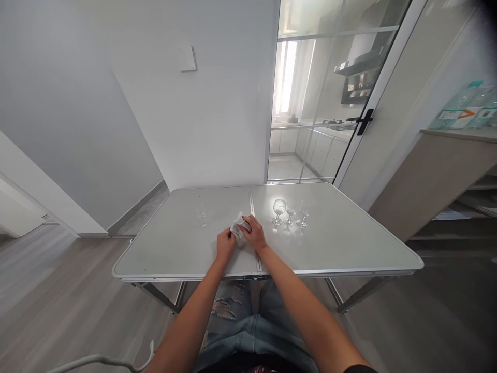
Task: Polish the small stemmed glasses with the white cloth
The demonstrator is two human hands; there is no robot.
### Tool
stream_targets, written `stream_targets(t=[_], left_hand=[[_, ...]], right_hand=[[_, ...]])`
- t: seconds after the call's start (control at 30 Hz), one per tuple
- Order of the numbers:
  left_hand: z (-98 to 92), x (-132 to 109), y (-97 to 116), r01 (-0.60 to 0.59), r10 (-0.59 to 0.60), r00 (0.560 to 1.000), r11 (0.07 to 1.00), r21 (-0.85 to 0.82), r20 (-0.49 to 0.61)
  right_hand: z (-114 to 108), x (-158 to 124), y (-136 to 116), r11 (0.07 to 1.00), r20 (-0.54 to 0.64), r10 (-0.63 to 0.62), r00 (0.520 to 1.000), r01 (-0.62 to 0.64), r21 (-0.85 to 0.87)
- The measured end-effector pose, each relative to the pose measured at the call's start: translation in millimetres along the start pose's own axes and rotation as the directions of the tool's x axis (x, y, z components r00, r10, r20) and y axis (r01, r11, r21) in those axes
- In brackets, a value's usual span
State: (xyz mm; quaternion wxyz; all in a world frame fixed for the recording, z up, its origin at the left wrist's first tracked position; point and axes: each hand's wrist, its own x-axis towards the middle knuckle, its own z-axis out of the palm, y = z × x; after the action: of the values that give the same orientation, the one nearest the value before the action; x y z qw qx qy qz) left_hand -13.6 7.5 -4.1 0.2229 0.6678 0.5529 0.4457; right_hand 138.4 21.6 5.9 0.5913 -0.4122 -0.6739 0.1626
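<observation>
Both my hands meet over the middle seam of a grey folding table (330, 243). My left hand (225, 243) and my right hand (254, 233) are closed around a white cloth (237, 226) bunched between them. Whether something is wrapped inside the cloth I cannot tell. Right of my hands stand three clear stemmed glasses: a large one (278, 211), a smaller one (289, 216) and another small one (302, 219). A further clear glass (202, 213) stands alone to the left of my hands.
The table stands against a white wall with a switch plate (187, 58). A glass sliding door (334, 93) to a kitchen is behind it on the right. A wooden counter (438, 171) with boxes stands at the far right. A white cable (101, 360) lies at the lower left.
</observation>
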Motion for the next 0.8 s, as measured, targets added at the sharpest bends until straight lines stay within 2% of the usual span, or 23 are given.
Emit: stream_targets(t=[0.07, 0.13, 0.23, 0.33, 0.4, 0.47, 0.53, 0.6, 0.63, 0.73, 0.8], left_hand=[[0.2, -1, 1, -0.027, 0.027, 1.0, 0.999, 0.039, -0.005], [0.4, -1, 2, -0.044, 0.044, 0.999, 0.995, 0.09, 0.003], [0.8, -2, 3, -0.041, 0.038, 0.999, 0.986, 0.165, 0.024], [1.1, -2, 3, 0.001, -0.009, 0.999, 0.971, 0.24, 0.034], [0.9, -3, 4, 0.022, -0.031, 0.999, 0.958, 0.286, 0.027], [0.5, -5, 5, 0.002, -0.011, 1.0, 0.947, 0.32, 0.026], [0.2, -6, 7, -0.049, 0.04, 0.999, 0.939, 0.34, 0.033], [-0.1, -6, 8, -0.085, 0.078, 0.996, 0.936, 0.342, 0.035], [-0.3, -6, 8, -0.085, 0.081, 0.996, 0.941, 0.329, 0.024], [-1.2, -4, 4, -0.052, 0.061, 0.998, 0.977, 0.207, -0.035], [-1.4, -2, 0, -0.049, 0.054, 0.996, 0.996, 0.077, -0.069]], right_hand=[[-1, 0, 3, 0.991, -0.092, -0.065, 0.994, 0.053, -0.127], [-3, 0, 6, 0.979, -0.132, -0.104, 0.986, 0.077, -0.189], [-6, -2, 4, 0.948, -0.029, -0.197, 0.98, 0.183, -0.262], [-4, -3, -1, 0.88, 0.143, -0.281, 0.949, 0.314, -0.355], [-2, -4, -5, 0.844, 0.209, -0.302, 0.93, 0.363, -0.395], [-2, -3, -5, 0.826, 0.197, -0.308, 0.931, 0.364, -0.43], [-3, -2, -4, 0.828, 0.105, -0.292, 0.951, 0.306, -0.47], [-3, -2, -1, 0.847, 0.032, -0.276, 0.961, 0.259, -0.464], [-3, -2, -1, 0.861, 0.031, -0.277, 0.96, 0.263, -0.436], [-2, -2, -1, 0.895, 0.127, -0.311, 0.942, 0.335, -0.293], [-1, -2, -2, 0.929, 0.12, -0.29, 0.95, 0.309, -0.205]])
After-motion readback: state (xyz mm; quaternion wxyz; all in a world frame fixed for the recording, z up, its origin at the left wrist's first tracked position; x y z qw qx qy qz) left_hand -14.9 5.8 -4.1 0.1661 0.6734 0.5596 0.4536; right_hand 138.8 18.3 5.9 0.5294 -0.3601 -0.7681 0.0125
